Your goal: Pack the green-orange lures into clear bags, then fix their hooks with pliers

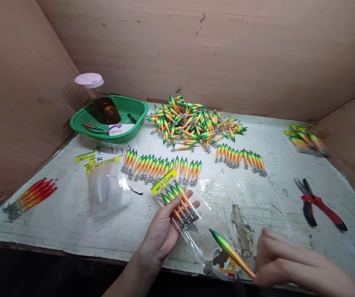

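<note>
My left hand (161, 233) is closed on a clear plastic bag (192, 243) with a yellow BCT LURE header, thumb across its front. Several green-and-orange fishing lures (180, 202) lie side by side inside it, metal hooks downward. At lower right, my right hand (282, 260), smeared by motion, pinches one more fishing lure (231, 251) by its orange end. That lure's green tip points up and left towards the bag, apart from it. Beyond the hands, loose lures stand in a left row (152, 167) and a right row (240, 159).
A large lure pile (196, 123) lies at the back. Left are a green basket (140, 117) holding a pink-lidded cup (89, 80), empty plastic bags (109, 189) and red lures (33, 196). Pliers (315, 204) and packed lures (307, 142) lie right. Wooden walls enclose the table.
</note>
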Demonstrator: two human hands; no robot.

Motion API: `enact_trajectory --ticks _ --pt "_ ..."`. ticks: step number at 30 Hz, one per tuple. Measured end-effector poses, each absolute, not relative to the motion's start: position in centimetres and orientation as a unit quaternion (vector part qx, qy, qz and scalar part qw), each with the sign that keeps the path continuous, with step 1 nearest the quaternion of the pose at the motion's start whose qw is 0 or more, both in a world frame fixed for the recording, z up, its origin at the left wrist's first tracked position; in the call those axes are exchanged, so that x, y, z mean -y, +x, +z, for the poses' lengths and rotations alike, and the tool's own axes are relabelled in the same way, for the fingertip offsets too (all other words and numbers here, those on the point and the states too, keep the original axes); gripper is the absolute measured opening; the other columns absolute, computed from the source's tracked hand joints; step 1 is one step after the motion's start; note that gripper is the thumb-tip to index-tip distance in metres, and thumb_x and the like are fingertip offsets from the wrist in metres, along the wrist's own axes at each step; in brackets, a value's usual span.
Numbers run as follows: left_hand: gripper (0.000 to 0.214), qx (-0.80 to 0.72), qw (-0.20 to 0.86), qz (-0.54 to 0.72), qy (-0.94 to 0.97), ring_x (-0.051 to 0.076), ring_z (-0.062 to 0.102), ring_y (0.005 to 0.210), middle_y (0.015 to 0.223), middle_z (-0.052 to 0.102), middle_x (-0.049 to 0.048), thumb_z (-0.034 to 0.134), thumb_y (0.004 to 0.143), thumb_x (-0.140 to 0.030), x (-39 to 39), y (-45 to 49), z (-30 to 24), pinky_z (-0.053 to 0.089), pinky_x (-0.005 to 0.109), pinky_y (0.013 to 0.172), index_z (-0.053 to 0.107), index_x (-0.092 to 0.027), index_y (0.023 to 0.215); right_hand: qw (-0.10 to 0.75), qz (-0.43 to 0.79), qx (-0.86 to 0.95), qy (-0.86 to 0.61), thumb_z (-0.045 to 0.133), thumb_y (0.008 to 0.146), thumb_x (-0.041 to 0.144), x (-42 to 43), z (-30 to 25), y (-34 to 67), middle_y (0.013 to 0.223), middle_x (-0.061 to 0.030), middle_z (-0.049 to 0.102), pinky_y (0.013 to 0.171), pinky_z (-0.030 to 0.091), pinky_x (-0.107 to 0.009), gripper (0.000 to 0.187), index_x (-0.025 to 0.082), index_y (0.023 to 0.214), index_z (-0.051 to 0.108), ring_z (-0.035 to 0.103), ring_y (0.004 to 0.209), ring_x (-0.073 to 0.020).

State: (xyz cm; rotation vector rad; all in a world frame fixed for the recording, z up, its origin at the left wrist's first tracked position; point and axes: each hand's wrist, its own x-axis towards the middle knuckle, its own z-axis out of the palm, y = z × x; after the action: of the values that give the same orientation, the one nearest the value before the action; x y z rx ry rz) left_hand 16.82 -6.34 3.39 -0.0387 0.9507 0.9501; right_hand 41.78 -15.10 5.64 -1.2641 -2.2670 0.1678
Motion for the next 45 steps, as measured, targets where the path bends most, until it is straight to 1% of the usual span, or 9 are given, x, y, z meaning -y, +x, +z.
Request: enact_trajectory --ticks 5,9,12,17,22,27,33,39,45 --pt "0.033 -0.421 0.791 0.445 -0.010 0.025 0.073 0.095 0.108 0.075 0.0149 0.063 0.087 -0.010 6.8 17.3 2.9 0.060 0.034 0.083 0.064 -0.008 0.120 0.263 0.051 0.858 -0.438 0.054 0.094 0.024 12.8 6.8 37.4 0.090 -0.0094 0.070 0.069 0.051 -0.034 0.016 0.018 0.104 0.066 0.058 0.078 -0.0199" --pt "0.029 -0.398 0.801 0.448 -0.002 0.025 0.073 0.093 0.096 0.077 0.0125 0.062 0.087 -0.010 7.0 17.4 2.9 0.059 0.036 0.088 0.067 -0.007 0.115 0.261 0.021 0.875 -0.407 0.050 0.093 0.007 11.2 6.8 35.5 0.098 -0.0127 0.071 0.071 0.050 -0.035 0.019 0.012 0.103 0.064 0.057 0.084 -0.0211" --pt "0.030 -0.394 0.800 0.451 -0.001 0.025 0.073 0.093 0.095 0.077 0.0122 0.062 0.086 -0.010 7.0 17.3 3.0 0.058 0.038 0.090 0.067 -0.007 0.115 0.275 0.014 0.870 -0.409 0.048 0.092 0.006 11.6 6.5 35.5 0.096 -0.0128 0.069 0.070 0.049 -0.035 0.020 0.012 0.103 0.064 0.056 0.082 -0.0205" --pt "0.028 -0.406 0.790 0.460 -0.001 0.024 0.073 0.091 0.098 0.077 0.0114 0.061 0.087 -0.010 7.0 17.4 3.3 0.058 0.037 0.090 0.068 -0.009 0.114 0.290 0.066 0.854 -0.427 0.052 0.092 0.006 12.0 6.5 35.5 0.095 -0.0110 0.067 0.068 0.050 -0.031 0.019 0.012 0.108 0.061 0.057 0.079 -0.0180" --pt "0.028 -0.417 0.779 0.468 0.007 0.023 0.074 0.090 0.101 0.077 0.0115 0.064 0.086 -0.011 7.1 17.6 3.5 0.058 0.035 0.089 0.068 -0.009 0.114 0.292 0.082 0.836 -0.457 0.053 0.093 0.009 11.7 6.4 35.5 0.088 -0.0073 0.067 0.066 0.051 -0.031 0.019 0.017 0.109 0.060 0.061 0.077 -0.0179" --pt "0.030 -0.403 0.788 0.464 0.020 0.027 0.073 0.093 0.100 0.077 0.0122 0.070 0.082 -0.015 7.4 17.8 2.8 0.058 0.039 0.090 0.069 -0.009 0.111 0.363 0.076 0.808 -0.459 0.057 0.090 0.006 12.0 6.3 34.7 0.087 -0.0070 0.068 0.068 0.054 -0.029 0.022 0.017 0.109 0.060 0.064 0.078 -0.0172" --pt "0.031 -0.410 0.782 0.469 0.004 0.026 0.074 0.090 0.093 0.077 0.0117 0.070 0.081 -0.013 7.3 17.9 2.7 0.059 0.038 0.089 0.067 -0.008 0.111 0.326 0.094 0.800 -0.494 0.057 0.093 0.016 12.2 5.8 35.2 0.086 -0.0068 0.069 0.068 0.055 -0.029 0.014 0.018 0.105 0.062 0.066 0.076 -0.0180" --pt "0.023 -0.411 0.786 0.462 -0.004 0.026 0.075 0.089 0.092 0.078 0.0122 0.067 0.083 -0.010 7.2 17.9 2.9 0.058 0.039 0.090 0.068 -0.007 0.106 0.334 0.101 0.800 -0.488 0.055 0.092 0.009 11.9 5.7 35.4 0.078 -0.0048 0.065 0.060 0.050 -0.027 0.013 0.017 0.096 0.064 0.060 0.068 -0.0150" --pt "0.015 -0.411 0.792 0.451 0.024 0.023 0.075 0.084 0.087 0.077 0.0117 0.066 0.084 -0.012 7.5 18.0 2.8 0.060 0.034 0.085 0.070 -0.007 0.098 0.346 0.096 0.789 -0.499 0.055 0.091 0.008 11.6 5.5 35.2 0.074 -0.0030 0.060 0.056 0.047 -0.025 0.015 0.019 0.094 0.065 0.059 0.066 -0.0145"
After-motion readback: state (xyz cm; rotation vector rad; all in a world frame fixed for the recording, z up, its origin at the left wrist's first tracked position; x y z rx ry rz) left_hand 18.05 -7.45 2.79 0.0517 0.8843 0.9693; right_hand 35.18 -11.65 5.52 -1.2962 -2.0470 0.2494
